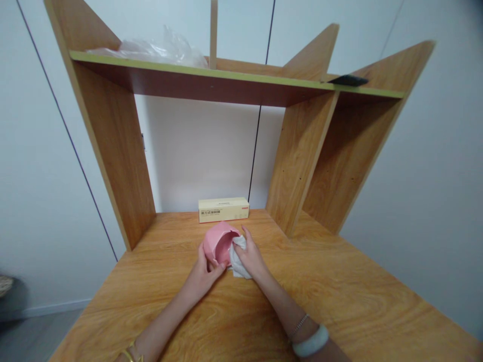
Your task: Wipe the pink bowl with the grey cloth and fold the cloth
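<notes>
The left hand [206, 274] grips a pink bowl [219, 241], fingers closed around its near rim, and holds it tilted so that the opening faces the right hand. The bowl sits just above the left hand and touches the wooden desk [339, 301], or hangs very close to it; which one I cannot tell.

The right hand [251, 256] is closed on a white cloth [237, 259], pressing it against the inside of the bowl. The cloth bunches between the two hands, and part of it hangs down under the right palm onto the desk.

The right wrist wears a pale bangle [311, 342] and a thin chain, the left wrist a gold bracelet [132, 354].

Just beyond the bowl, away from both hands, a long cream box [224, 209] lies against the wall. Far above the hands a shelf [234, 78] carries a crumpled clear plastic bag [158, 48] over the left hand's side and a flat dark object [349, 79] over the right.
</notes>
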The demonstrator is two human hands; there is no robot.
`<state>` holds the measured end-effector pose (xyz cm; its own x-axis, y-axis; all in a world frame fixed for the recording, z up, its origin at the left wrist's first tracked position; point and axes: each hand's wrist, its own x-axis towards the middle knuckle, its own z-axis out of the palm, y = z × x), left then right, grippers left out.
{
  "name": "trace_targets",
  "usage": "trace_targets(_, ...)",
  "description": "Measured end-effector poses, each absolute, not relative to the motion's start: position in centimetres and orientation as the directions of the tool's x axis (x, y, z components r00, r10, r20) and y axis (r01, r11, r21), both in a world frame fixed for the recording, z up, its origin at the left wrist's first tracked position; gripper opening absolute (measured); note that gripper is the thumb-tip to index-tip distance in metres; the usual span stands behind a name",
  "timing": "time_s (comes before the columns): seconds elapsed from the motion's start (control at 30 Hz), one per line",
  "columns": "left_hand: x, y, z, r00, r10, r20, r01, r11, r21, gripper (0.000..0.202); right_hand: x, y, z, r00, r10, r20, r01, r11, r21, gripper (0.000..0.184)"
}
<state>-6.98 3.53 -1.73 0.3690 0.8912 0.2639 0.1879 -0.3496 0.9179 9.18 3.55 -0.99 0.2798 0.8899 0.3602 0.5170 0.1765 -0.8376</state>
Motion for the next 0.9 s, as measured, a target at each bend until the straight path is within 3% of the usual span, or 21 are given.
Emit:
trace_targets(0.17,-7.2,3.4,-0.8,0.322,0.9,0.295,0.155,-0.357,0.921,0.058,9.0,3.0,0.1,0.359,0.86,0.362,0.561,0.111,-0.82,0.071)
trace_targets(0.33,-7.5,2.7,0.9,0.332,0.885,0.325,0.216,-0.407,0.888,0.055,9.3,2.3,1.3,0.301,0.827,0.474,0.803,0.047,-0.594,0.065)
trace_targets(0.4,-7.6,2.5,1.2,0.339,0.87,0.357,0.252,-0.45,0.857,0.057,9.4,2.3,1.3,0.286,0.843,0.456,0.835,0.013,-0.55,0.067)
trace_targets(0.53,-7.6,2.6,1.0,0.37,0.842,0.392,0.302,-0.508,0.806,0.068,9.8,2.8,0.3,0.302,0.89,0.342,0.766,-0.013,-0.643,0.067)
trace_targets(0.7,-7.2,3.2,-0.4,0.275,0.924,0.267,0.242,-0.335,0.911,0.081,9.5,3.3,-0.7,0.317,0.88,0.353,0.613,0.094,-0.784,0.063)
trace_targets(0.9,-7.3,3.5,-0.5,0.237,0.909,0.343,0.197,-0.391,0.899,0.061,8.6,3.1,-0.3,0.265,0.88,0.393,0.598,0.169,-0.783,0.064)
